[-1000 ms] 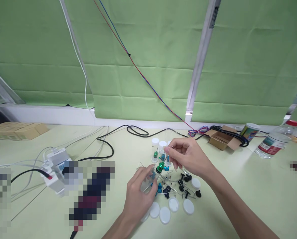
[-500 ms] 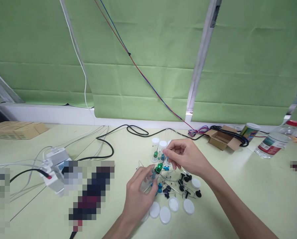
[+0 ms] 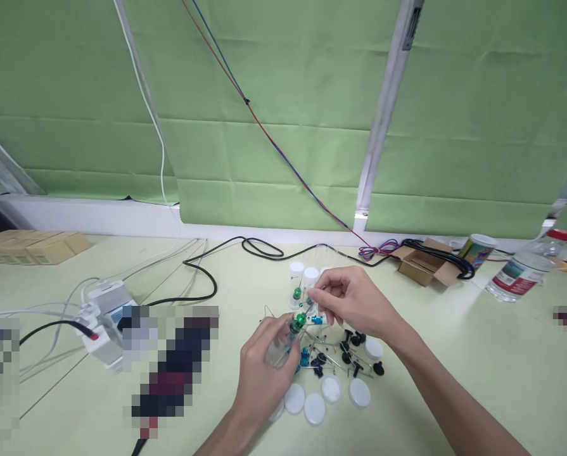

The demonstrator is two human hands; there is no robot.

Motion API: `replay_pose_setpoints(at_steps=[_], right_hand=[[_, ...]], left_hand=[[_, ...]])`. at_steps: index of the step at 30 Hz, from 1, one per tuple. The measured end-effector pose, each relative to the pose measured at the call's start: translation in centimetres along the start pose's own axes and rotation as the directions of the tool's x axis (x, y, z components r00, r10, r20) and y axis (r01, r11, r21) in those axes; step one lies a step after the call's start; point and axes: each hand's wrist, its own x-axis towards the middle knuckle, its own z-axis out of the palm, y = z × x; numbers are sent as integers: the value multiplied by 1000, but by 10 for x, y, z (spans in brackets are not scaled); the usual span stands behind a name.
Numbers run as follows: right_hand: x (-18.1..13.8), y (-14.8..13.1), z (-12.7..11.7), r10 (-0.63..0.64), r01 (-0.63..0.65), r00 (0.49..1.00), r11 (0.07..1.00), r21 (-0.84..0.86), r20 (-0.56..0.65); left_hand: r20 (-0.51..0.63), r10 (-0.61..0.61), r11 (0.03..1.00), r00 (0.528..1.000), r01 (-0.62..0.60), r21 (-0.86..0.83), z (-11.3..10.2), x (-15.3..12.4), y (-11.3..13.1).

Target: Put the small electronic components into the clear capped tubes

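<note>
A small clear bottle (image 3: 277,352) is wrapped in the fingers of my left hand (image 3: 262,375), its mouth tilted up to the right. My right hand (image 3: 354,300) pinches a thin metal rod (image 3: 308,306). On the rod's lower end a shiny green metal piece (image 3: 299,322) sits at the bottle's mouth, partly inside it. Below and right of the bottle lie blue metal pieces (image 3: 305,356), black knob-like parts (image 3: 344,347) and thin metal rods. Behind my hands stand clear bottles with white caps (image 3: 296,270), one with a green piece (image 3: 297,293) inside.
Several loose white lids (image 3: 315,409) lie at the front. A power strip (image 3: 105,326) with cables is at left. At back right are an open cardboard box (image 3: 423,265), a can (image 3: 477,251) and a water bottle (image 3: 521,276). A black cable (image 3: 216,278) crosses the table.
My right hand has moved slightly left and down with the rod. The green piece has gone lower, further into the bottle's mouth. My left hand has stayed almost still.
</note>
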Motion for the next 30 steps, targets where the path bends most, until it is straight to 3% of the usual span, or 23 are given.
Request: replay_pose_setpoints(at_steps=[30], right_hand=[[1,9,10,17,-12,998,995,-95,53]], left_hand=[[-17,-28,1000,999,28,-14,0,-1,1]])
